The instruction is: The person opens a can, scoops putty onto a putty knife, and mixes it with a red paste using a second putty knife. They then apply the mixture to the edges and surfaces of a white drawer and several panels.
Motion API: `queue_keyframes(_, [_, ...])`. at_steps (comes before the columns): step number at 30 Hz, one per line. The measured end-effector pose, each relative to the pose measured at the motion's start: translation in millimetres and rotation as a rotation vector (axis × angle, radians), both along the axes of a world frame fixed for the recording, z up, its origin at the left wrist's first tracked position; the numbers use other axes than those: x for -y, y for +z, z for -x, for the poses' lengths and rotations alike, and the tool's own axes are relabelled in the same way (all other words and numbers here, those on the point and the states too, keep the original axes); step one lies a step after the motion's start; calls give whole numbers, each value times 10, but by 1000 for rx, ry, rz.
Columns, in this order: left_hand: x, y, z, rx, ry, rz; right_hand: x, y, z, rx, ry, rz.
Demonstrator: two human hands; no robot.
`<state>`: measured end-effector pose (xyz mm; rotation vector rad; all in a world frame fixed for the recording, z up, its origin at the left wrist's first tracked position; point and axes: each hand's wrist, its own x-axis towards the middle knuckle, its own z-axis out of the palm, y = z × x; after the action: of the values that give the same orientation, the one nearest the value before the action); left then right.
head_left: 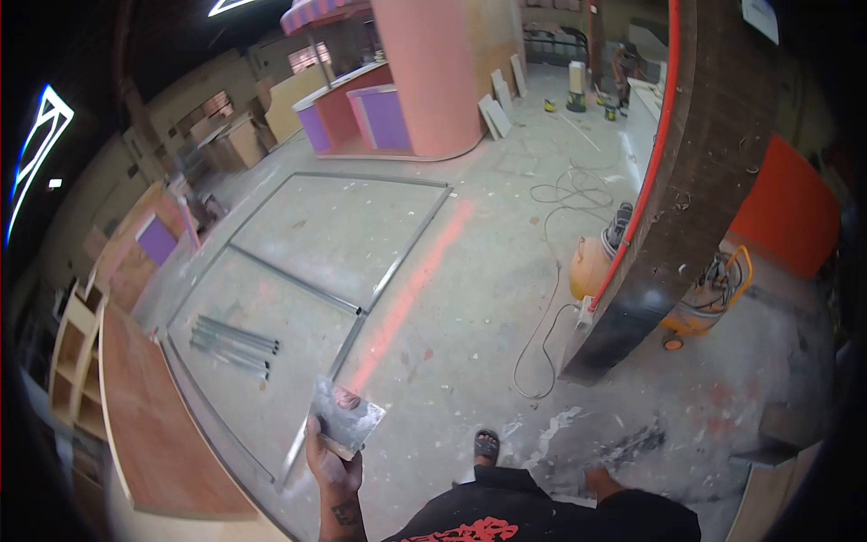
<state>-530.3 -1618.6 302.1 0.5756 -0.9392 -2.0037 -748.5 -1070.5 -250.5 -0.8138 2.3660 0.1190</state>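
My left hand (332,461) is raised at the lower middle of the head view, its fingers closed on a flat, greyish square plate (346,417) with whitish smears and a pinkish patch near its top. Beyond the plate, a large metal frame (411,244) lies on the floor with a crossbar. Several short metal bars (233,343) lie inside the frame. My right hand is not in view.
A dark pillar (673,217) with a red pipe stands at right, beside orange machines (700,312). A cable (548,307) loops over the floor. A brown wooden panel (167,425) is at left. A person (623,72) is far back right.
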Motion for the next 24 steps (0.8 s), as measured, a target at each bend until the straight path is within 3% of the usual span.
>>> queue_keyframes(1, [136, 47, 153, 22, 1, 20, 715, 558, 379, 129, 199, -171])
queue_keyframes(3, [366, 108, 545, 26, 4, 41, 1960, 915, 920, 346, -1128, 511])
queue_keyframes(5, [576, 184, 1004, 18, -9, 67, 2943, 1115, 1678, 315, -598, 597])
queue_keyframes(8, [873, 128, 1634, -19, -109, 62, 4342, 2197, 2234, 532, -727, 1001])
queue_keyframes(10, [984, 206, 2165, -5, -114, 49, 4844, 3294, 2364, 574, -725, 1003])
queue_keyframes(13, [1286, 103, 2856, 5, -186, 45, 5201, 3704, 2826, 776, -546, 1151])
queue_keyframes(16, [1684, -149, 3587, 6, -251, 29, 5360, 4089, 3500, 757, -569, 1352])
queue_keyframes(19, [2166, -451, 4464, -6, -327, -58, 5426, 4385, 4319, 657, -720, 1445])
queue_keyframes(24, [2735, -347, 6151, -14, -429, -105, 5344, 4815, 5277, 503, -993, 1557])
